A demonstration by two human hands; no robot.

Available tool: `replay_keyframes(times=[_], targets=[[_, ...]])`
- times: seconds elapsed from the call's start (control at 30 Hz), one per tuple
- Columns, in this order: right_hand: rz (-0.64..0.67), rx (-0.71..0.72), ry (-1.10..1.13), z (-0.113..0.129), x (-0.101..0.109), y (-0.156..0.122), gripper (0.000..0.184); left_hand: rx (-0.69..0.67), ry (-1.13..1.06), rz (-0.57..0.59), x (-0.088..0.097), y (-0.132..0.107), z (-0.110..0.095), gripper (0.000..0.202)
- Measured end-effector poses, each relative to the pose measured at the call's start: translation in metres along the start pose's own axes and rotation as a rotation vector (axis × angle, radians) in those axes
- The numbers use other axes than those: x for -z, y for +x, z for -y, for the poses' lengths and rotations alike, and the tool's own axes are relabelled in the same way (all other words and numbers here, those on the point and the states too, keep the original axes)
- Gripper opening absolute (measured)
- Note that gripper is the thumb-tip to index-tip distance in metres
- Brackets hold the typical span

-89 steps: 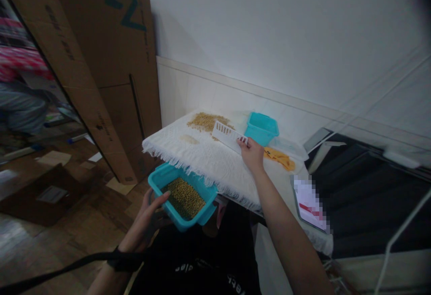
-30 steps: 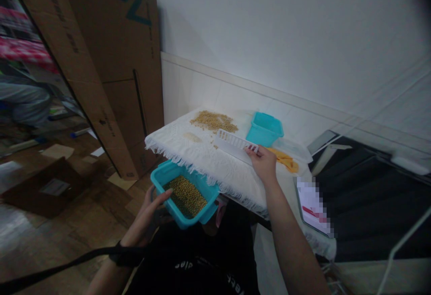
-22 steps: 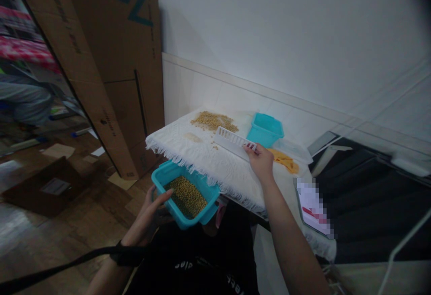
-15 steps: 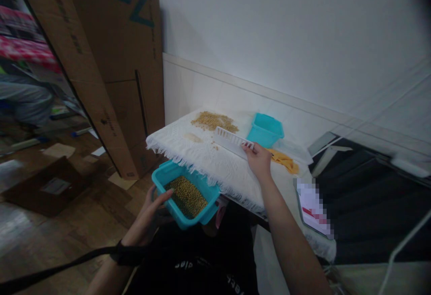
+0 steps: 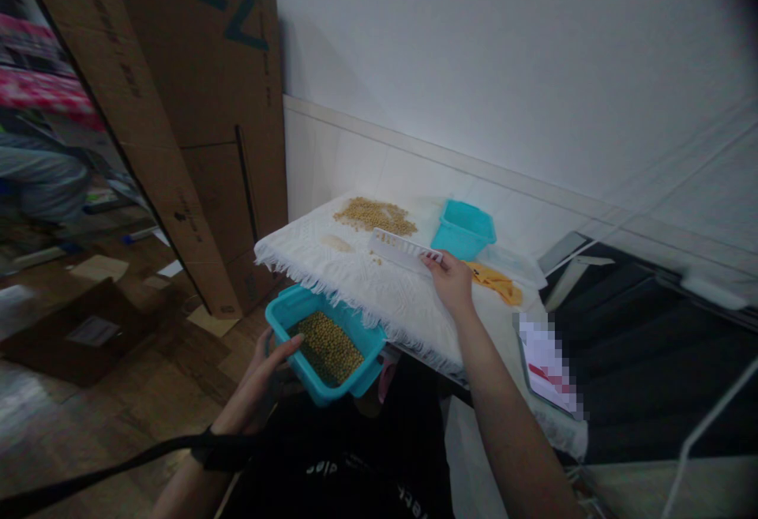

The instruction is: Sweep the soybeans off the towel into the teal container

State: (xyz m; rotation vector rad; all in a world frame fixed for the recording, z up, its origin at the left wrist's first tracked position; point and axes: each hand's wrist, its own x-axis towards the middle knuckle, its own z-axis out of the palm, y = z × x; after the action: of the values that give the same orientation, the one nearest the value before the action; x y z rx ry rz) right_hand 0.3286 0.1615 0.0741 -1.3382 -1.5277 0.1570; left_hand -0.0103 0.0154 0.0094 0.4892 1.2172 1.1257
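My left hand (image 5: 273, 361) grips the near left rim of a turquoise plastic bin (image 5: 323, 389), thumb over the edge. Soybeans (image 5: 335, 345) cover the bin's floor; it hangs just below the table's fringed front edge. My right hand (image 5: 447, 278) is closed on the right end of a long white slotted plastic strip (image 5: 403, 250), perhaps a divider or narrow tray. The strip stands on edge over the white tablecloth (image 5: 396, 306). Beyond its left end lies a spread pile of soybeans (image 5: 376, 215), and a few loose beans sit just in front of it.
A second turquoise bin (image 5: 465, 231) stands at the back right, with a yellow cloth (image 5: 497, 282) before it. A device with a blurred screen (image 5: 548, 369) lies at the table's right edge. A tall cardboard box (image 5: 219, 108) stands left, against the white wall (image 5: 503, 53).
The white strip and my right hand have shifted very slightly left and down, and the strip looks tilted a little differently. My left hand keeps its hold on the bin.
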Motion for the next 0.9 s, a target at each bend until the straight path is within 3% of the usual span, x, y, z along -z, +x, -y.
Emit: replay_keyframes(times=[0.27, 0.57, 0.9], targets=[[0.041, -0.009, 0.000, 0.004, 0.000, -0.001, 0.029, -0.008, 0.007, 0.004, 0.001, 0.000, 0.001, 0.111], [0.023, -0.052, 0.047, -0.010, 0.018, 0.005, 0.029, -0.009, 0.012, 0.017, 0.002, 0.000, 0.000, 0.107], [0.071, -0.018, 0.076, 0.001, 0.007, 0.000, 0.034, -0.009, 0.021, 0.005, 0.002, 0.002, 0.002, 0.108]])
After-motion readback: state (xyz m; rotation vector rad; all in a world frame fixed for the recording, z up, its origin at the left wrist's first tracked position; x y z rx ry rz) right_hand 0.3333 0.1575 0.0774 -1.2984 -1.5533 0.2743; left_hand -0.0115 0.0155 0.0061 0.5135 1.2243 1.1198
